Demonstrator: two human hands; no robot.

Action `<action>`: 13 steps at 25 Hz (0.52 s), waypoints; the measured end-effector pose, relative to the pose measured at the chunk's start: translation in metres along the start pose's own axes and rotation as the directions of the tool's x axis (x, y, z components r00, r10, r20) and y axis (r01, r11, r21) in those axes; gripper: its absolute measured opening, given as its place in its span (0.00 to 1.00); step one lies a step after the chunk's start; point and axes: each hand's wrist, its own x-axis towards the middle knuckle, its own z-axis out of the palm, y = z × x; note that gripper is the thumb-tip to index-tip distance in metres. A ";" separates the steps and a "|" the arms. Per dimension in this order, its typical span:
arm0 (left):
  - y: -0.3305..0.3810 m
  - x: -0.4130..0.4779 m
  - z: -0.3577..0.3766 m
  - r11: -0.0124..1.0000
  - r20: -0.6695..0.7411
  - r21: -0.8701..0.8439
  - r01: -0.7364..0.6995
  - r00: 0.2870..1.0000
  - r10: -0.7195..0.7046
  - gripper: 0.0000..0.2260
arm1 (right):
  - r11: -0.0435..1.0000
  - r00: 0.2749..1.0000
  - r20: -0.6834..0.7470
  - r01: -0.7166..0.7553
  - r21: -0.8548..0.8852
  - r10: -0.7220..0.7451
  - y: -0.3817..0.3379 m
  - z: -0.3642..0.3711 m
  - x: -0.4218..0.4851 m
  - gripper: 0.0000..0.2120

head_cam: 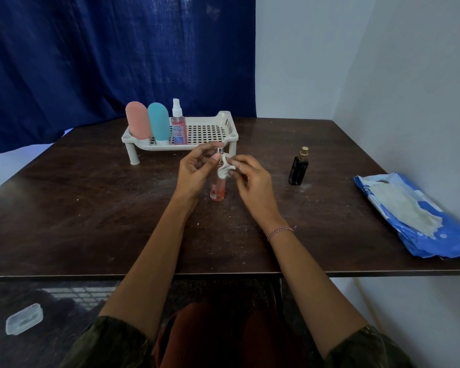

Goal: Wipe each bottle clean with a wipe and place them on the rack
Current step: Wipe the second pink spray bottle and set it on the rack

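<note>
Just in front of the rack [225, 120], the left hand [194, 173] grips the pink bottle [218, 191] near its top and the right hand [252, 184] pinches the wipe [224, 170] against it; a hard rub may topple it.

Left hand [194, 172] and right hand [254, 183] close together — fingers [242, 165] curled, pinching.

Looks like a plain room in somebody's home, not a lab or shop. A dark wood surface [91, 208] sits in the corner of pale painted walls [409, 75], with a deep blue curtain [104, 62] hanging behind. The stuff on it is everyday toiletries: a little white plastic rack [225, 120] of travel bottles [138, 120], a dark perfume bottle [298, 168], and a blue pack of wet wipes [436, 235].
</note>
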 end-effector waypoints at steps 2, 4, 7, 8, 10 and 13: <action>0.000 0.000 -0.001 1.000 0.002 -0.008 0.002 1.000 -0.002 0.11 | 0.999 0.998 0.032 0.054 -0.002 -0.054 -0.003 0.002 -0.003 0.14; -0.001 0.001 -0.002 1.000 0.009 -0.005 0.009 1.000 -0.009 0.12 | 0.995 0.995 0.042 0.094 -0.031 -0.092 -0.005 0.004 -0.004 0.15; 0.000 0.001 0.000 1.000 0.024 0.000 0.008 1.000 -0.008 0.11 | 0.997 0.998 -0.018 0.054 -0.052 -0.055 -0.003 0.002 -0.001 0.12; 0.000 0.000 0.000 1.000 0.025 -0.006 0.007 1.000 -0.007 0.11 | 0.998 0.999 -0.025 0.025 -0.051 -0.026 -0.002 0.001 0.000 0.11; 0.001 0.000 0.001 1.000 0.023 -0.015 0.005 1.000 -0.005 0.10 | 0.999 1.000 -0.013 -0.002 -0.045 0.001 0.000 -0.001 0.002 0.10; -0.001 0.001 0.000 1.000 0.004 0.008 -0.011 1.000 0.011 0.10 | 0.998 0.999 0.005 0.039 -0.056 -0.039 -0.004 0.000 0.000 0.11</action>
